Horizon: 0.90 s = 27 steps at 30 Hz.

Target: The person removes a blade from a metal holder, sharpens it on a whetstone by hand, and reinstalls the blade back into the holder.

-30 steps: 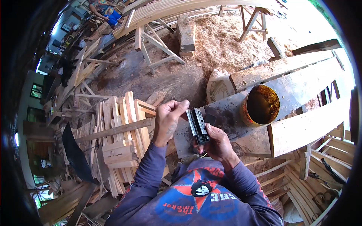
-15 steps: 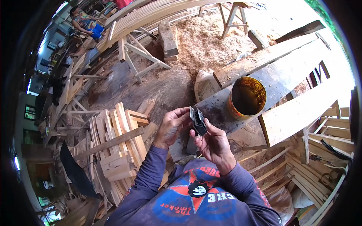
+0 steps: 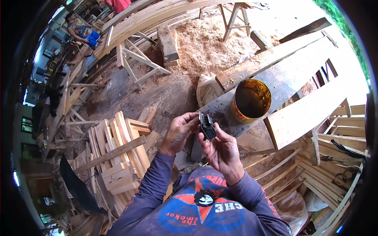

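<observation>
A small black object with an open, slotted top (image 3: 207,126) is held between both hands in front of my chest. My left hand (image 3: 179,133) pinches its upper left edge with thumb and fingers. From the right and below, my right hand (image 3: 223,150) grips its lower end, the thumb along its side. Just beyond, a round bucket (image 3: 252,101) with a stained yellow inner wall and dark contents rests on a grey board (image 3: 220,111).
Thick planks (image 3: 307,114) lie at the right. Cut wood (image 3: 124,147) is piled at the left beside a dark curved sheet (image 3: 78,188). Sawhorses (image 3: 143,63) and sawdust (image 3: 208,51) lie ahead. A person (image 3: 83,30) is at the upper left, another in red (image 3: 119,4) nearby.
The surroundings, bucket included, have shifted slightly left in the view. The black object is tilted a little differently; both hands keep their hold on it.
</observation>
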Tool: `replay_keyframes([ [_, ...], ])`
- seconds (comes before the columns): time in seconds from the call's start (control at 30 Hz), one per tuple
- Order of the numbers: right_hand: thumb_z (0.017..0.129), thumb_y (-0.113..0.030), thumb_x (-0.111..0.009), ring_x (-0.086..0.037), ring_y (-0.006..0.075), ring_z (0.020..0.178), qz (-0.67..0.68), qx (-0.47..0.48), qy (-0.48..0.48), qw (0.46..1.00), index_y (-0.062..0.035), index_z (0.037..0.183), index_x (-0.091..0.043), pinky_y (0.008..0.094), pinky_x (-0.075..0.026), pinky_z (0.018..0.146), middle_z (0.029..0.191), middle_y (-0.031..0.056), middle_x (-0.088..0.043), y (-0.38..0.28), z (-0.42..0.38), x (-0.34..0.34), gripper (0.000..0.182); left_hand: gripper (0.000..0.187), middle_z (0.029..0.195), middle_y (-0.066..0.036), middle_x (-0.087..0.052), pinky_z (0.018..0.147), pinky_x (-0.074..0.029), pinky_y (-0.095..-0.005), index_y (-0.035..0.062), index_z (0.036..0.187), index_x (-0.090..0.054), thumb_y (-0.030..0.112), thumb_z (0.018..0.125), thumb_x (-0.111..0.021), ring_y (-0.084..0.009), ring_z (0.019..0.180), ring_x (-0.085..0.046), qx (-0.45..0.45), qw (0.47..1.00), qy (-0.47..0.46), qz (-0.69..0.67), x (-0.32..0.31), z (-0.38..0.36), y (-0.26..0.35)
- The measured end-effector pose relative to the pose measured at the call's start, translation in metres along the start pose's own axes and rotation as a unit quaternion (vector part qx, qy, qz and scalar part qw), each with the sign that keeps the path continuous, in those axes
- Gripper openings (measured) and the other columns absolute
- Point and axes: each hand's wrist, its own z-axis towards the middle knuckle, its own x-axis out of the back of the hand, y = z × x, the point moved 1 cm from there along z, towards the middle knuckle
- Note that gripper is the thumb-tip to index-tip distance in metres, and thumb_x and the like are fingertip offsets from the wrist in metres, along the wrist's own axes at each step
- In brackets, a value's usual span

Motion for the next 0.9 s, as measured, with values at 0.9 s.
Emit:
replay_keyframes([
  [0.9,0.114,-0.033,-0.044,-0.075,0.0357,0.102,-0.033,-0.010,-0.035,0.999,0.0015,0.141,-0.054,0.0398,-0.066,0.078,0.126,0.0214,-0.069,0.0057,-0.0039,-0.0001,0.045,0.038,0.121,-0.008,-0.072,0.096,-0.057,-0.0297,-0.0027,0.133,-0.061,0.021,0.105,-0.070,-0.0137,0.107,-0.070,-0.030,0.999,-0.016,-0.041,-0.0065,-0.0095,0.0013],
])
